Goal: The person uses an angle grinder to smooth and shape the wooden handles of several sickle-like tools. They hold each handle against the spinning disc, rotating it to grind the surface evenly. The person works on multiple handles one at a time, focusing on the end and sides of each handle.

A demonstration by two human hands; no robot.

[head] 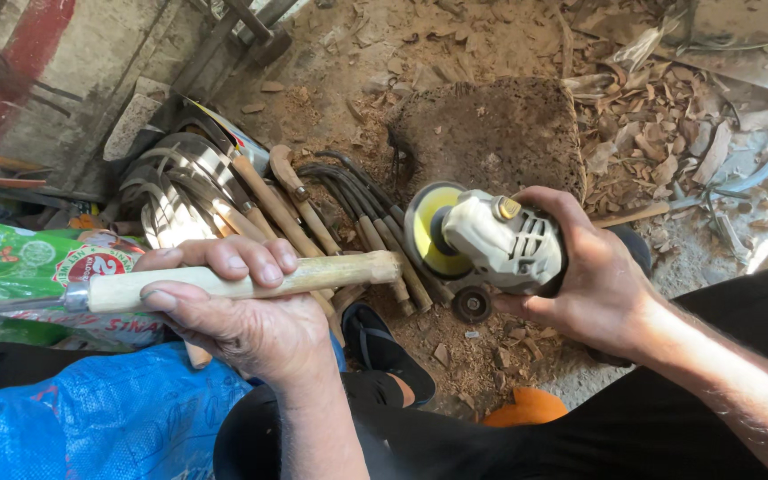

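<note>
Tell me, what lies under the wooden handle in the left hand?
Under the wooden handle lie sickles with wooden grips, on wood chips. The left hand covers the part below it.

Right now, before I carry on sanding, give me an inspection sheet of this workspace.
Surface: dirt floor covered in wood chips.
Job's things: pale wooden handle on a metal blade; angle grinder with yellow disc at the handle's end.
Clutter: pile of sickles; wooden block; green sack; blue sack.
Hands: left hand grips the handle; right hand grips the grinder.
Cables: nothing seen.
Surroundings: sandalled foot below the grinder.
</note>
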